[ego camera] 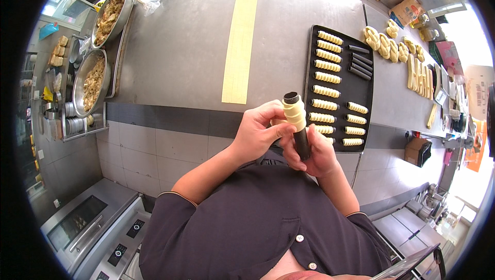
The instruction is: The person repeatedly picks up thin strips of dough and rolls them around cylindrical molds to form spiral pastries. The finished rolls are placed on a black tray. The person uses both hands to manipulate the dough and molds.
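Note:
Between my hands is a dark hollow tube (302, 146), tilted, its far part wrapped in a pale yellow dough strip (294, 113). My left hand (257, 125) pinches the dough wrap with thumb and fingers. Around the bare lower part of the tube, my right hand (319, 150) is closed. Just beyond my hands lies a black baking tray (340, 106) holding rows of dough-wrapped tubes (326, 91) and several bare dark tubes (361, 61). A long flat sheet of yellow dough (240, 44), marked with fine lines, rests on the steel table (185, 47).
At the left stand two steel bowls (74, 96) of crumbly filling. A plastic bag (147, 3) lies near the far bowl. Braided dough pieces (383, 46) and dough strips (419, 76) lie on the right-hand table. Behind me at left is an oven (83, 218); a cardboard box (417, 152) is at right.

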`<state>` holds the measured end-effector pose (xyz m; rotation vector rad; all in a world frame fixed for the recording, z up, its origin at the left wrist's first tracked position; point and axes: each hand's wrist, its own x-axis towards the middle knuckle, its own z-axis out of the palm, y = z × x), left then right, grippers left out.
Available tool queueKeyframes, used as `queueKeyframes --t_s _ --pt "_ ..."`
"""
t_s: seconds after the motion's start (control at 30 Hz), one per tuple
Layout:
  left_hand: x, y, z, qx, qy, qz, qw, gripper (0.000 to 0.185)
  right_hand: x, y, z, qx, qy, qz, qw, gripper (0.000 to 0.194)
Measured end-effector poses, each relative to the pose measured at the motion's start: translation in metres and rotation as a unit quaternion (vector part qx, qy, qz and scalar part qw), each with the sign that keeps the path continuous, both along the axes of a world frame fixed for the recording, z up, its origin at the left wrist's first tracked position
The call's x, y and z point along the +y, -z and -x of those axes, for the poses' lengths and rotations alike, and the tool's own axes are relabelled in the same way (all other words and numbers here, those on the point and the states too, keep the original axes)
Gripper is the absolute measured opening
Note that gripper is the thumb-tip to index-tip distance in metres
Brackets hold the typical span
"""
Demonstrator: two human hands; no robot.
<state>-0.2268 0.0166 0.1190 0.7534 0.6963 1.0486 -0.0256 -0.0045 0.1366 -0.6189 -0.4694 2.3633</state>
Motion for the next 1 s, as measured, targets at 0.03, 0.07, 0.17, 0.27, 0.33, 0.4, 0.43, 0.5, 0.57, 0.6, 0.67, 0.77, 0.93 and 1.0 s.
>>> queueKeyframes --t_s 0.03,0.07,0.17,0.27,0.33,0.4,0.43,0.5,0.57,0.6,0.67,0.77,0.93,1.0 --pt "0.001 0.001 -0.002 0.011 -0.026 -0.029 0.999 0.017 -0.001 -0.002 0.003 -0.059 0.032 0.024 0.997 0.060" --pt "0.002 0.003 -0.003 0.022 -0.052 -0.058 0.997 0.018 -0.003 -0.005 0.005 -0.099 0.067 0.035 0.992 0.059" --pt "0.004 0.006 0.000 0.048 -0.052 -0.104 0.992 0.019 -0.002 -0.003 0.004 -0.102 0.081 0.030 0.991 0.059" --pt "0.002 0.006 0.002 -0.008 -0.025 -0.040 0.999 0.017 0.005 0.008 -0.007 -0.028 -0.006 -0.013 1.000 0.063" --pt "0.001 0.004 0.001 0.042 -0.023 -0.055 0.997 0.017 0.007 0.015 -0.011 0.033 -0.058 -0.022 0.998 0.065" --pt "0.000 0.003 0.001 0.059 -0.022 -0.052 0.997 0.018 0.008 0.018 -0.009 0.115 -0.084 -0.013 0.990 0.065" --pt "0.000 0.003 0.001 0.053 -0.023 -0.040 0.998 0.018 0.007 0.017 -0.007 0.056 -0.052 -0.021 0.997 0.065" --pt "0.001 0.003 0.001 0.066 -0.043 -0.058 0.995 0.018 0.004 0.011 0.000 -0.024 0.014 -0.047 0.998 0.065" --pt "0.003 0.005 0.000 0.107 -0.079 -0.112 0.985 0.017 0.004 0.003 0.004 -0.088 0.050 -0.043 0.994 0.060" --pt "0.003 0.005 0.000 0.100 -0.078 -0.117 0.985 0.016 0.004 0.000 0.005 -0.099 0.070 -0.024 0.992 0.057" --pt "0.004 0.005 0.001 0.090 -0.073 -0.116 0.987 0.015 0.007 -0.003 0.002 -0.086 0.053 -0.021 0.995 0.057" --pt "0.006 0.004 0.001 0.061 -0.068 -0.120 0.989 0.015 0.011 0.000 -0.004 -0.026 0.020 -0.005 0.999 0.058" --pt "0.003 -0.001 0.001 0.038 -0.020 -0.055 0.998 0.015 0.012 0.001 -0.004 0.057 -0.026 0.027 0.998 0.060" --pt "0.004 0.000 0.000 0.037 -0.028 -0.059 0.997 0.015 0.012 -0.002 0.000 0.057 -0.013 0.019 0.998 0.055"
